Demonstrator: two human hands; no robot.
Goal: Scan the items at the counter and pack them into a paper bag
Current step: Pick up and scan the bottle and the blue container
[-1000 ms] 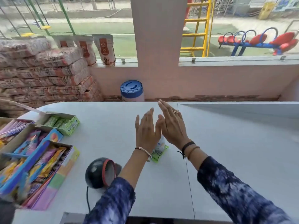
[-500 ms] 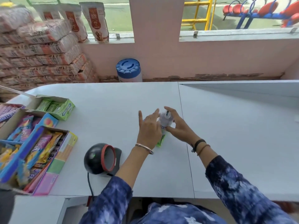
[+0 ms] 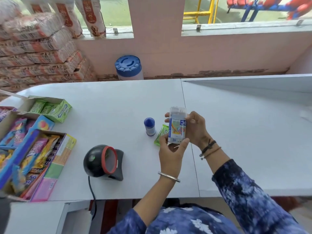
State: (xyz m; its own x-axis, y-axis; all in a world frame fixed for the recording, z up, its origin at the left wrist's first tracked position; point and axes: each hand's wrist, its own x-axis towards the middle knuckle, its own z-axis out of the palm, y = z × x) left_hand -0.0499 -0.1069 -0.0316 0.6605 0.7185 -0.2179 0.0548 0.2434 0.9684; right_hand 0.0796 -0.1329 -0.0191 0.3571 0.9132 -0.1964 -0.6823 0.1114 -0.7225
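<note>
Both hands hold a clear plastic box (image 3: pixel 177 126) with a blue and white label, lifted above the white counter (image 3: pixel 118 105). My left hand (image 3: pixel 171 153) grips its lower end and my right hand (image 3: pixel 195 128) its right side. A small bottle with a blue cap (image 3: pixel 149 126) stands on the counter just left of the box. A green packet (image 3: pixel 161 137) lies flat beside it, partly behind my left hand. The black scanner with a red ring (image 3: pixel 103 162) sits at the front left, its window facing right. No paper bag is in view.
Open display boxes of sweets (image 3: pixel 33 149) and a green gum box (image 3: pixel 49 108) line the counter's left edge. A blue-lidded tub (image 3: pixel 129 67) stands behind the counter by the wall. Stacked sacks (image 3: pixel 37 53) fill the back left. The scanner's cable (image 3: pixel 92 188) drops over the front edge.
Both hands closed on the clear box and lifted it off the counter toward me. That uncovered the blue-capped bottle and the green packet. The camera tilted further down.
</note>
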